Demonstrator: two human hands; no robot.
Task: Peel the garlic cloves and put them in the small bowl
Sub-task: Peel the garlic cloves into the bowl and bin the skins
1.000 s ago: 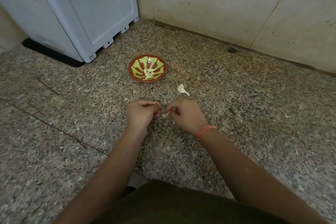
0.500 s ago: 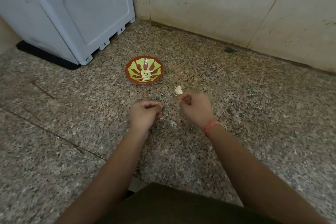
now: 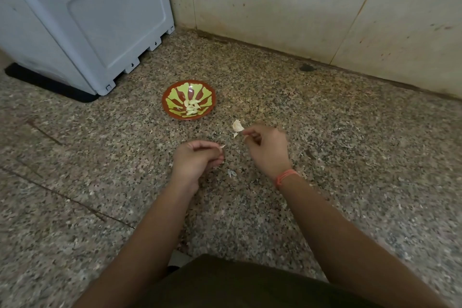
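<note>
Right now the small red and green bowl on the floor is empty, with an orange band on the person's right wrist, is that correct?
Not quite: the head view shows the bowl already holds several peeled garlic cloves. The orange band is indeed on the right wrist.

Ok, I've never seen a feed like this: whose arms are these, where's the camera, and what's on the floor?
There is no machine here. A person wears one wide-angle camera on the head, looking forward and down, so the arms entering from the bottom are their own.

The left hand is curled around a small pale piece, probably garlic. The right hand, with an orange wristband, reaches to the garlic piece lying on the speckled stone floor.

Beyond the hands sits the small bowl, red with green patterns, holding peeled cloves. A grey plastic box stands at back left.
</note>
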